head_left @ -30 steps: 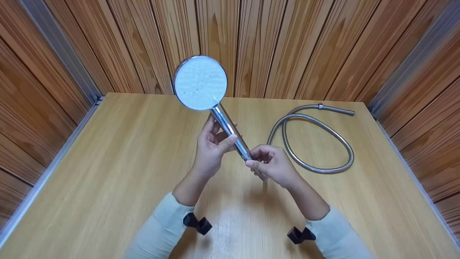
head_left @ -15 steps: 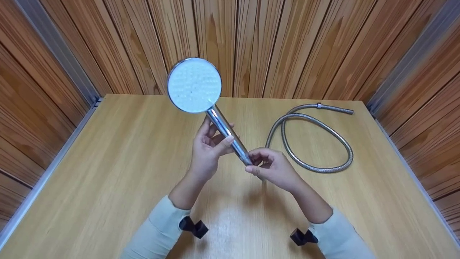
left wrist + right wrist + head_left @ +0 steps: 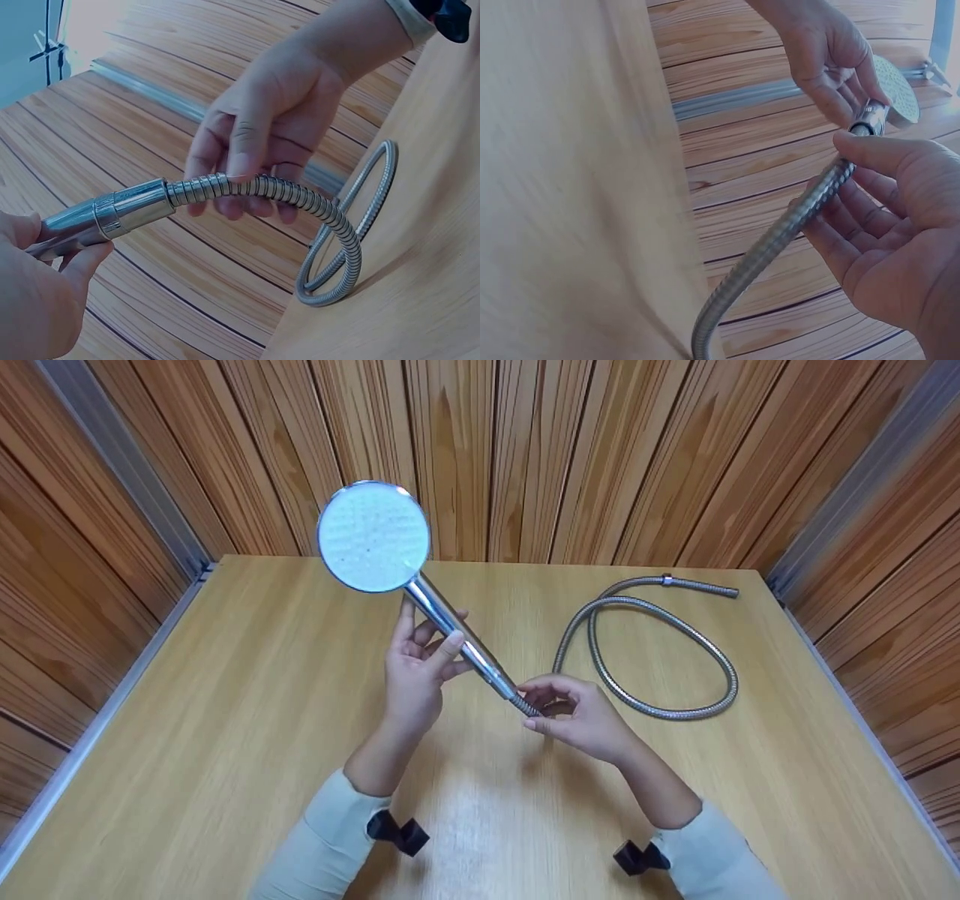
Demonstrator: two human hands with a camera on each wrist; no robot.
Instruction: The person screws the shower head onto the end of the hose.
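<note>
A chrome handheld shower head [image 3: 373, 536] with a round white face is held up above the table, face toward the head camera. My left hand [image 3: 414, 682] holds its handle, thumb in front and fingers behind. A ribbed metal shower hose [image 3: 292, 193] runs out of the handle's lower end, where a smooth chrome collar [image 3: 142, 210] sits. Just below that end, my right hand [image 3: 585, 720] holds the hose between thumb and fingers. In the right wrist view the hose sags from the fingers [image 3: 832, 244] toward the table.
The remainder of the hose lies in a loop [image 3: 679, 715] on the wooden table [image 3: 225, 720], at the right. A small ring [image 3: 667, 580] sits near its free end. Wood-panelled walls [image 3: 525, 457] and metal rails [image 3: 97, 720] border the table.
The shower head and my left hand have shifted left. My right hand has slipped off the handle's end onto the hose, and a short stretch of hose now shows between them.
</note>
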